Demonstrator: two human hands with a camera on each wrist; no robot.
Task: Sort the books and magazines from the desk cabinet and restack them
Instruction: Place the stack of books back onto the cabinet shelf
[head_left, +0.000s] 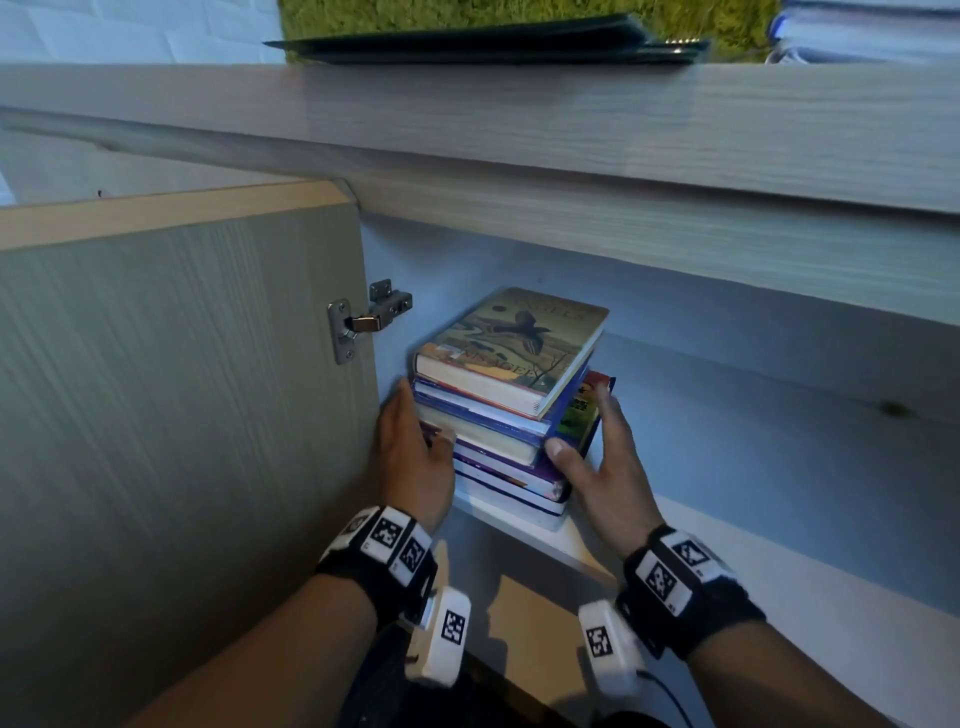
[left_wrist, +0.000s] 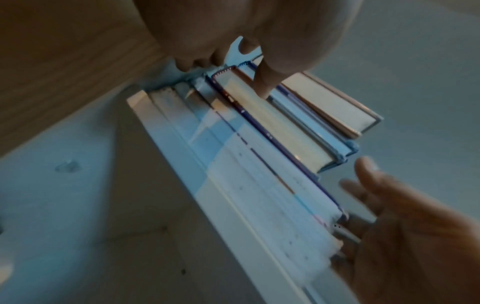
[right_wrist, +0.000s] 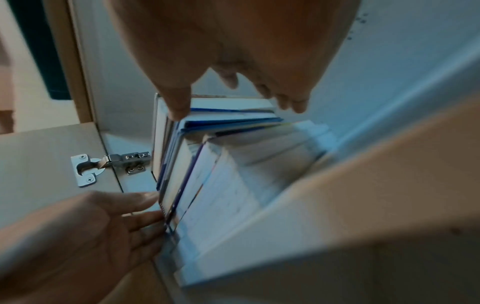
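Head view: the left hand (head_left: 413, 457) presses against the left side of a stack of books (head_left: 506, 415), fingers loosely curved along the spines and thumb on the near edge. The right hand (head_left: 597, 457) cups the stack's right side, thumb on its near corner and fingers reaching along the far side. The stack lies flat on a pale shelf (head_left: 524, 525) inside the open desk cabinet, toward its left. On top sits a hardback with a flying bird on its cover (head_left: 519, 343). The cabinet door (head_left: 182, 389) stands open at left, held by a metal hinge (head_left: 363, 325). The desk top (head_left: 519, 104) runs above.
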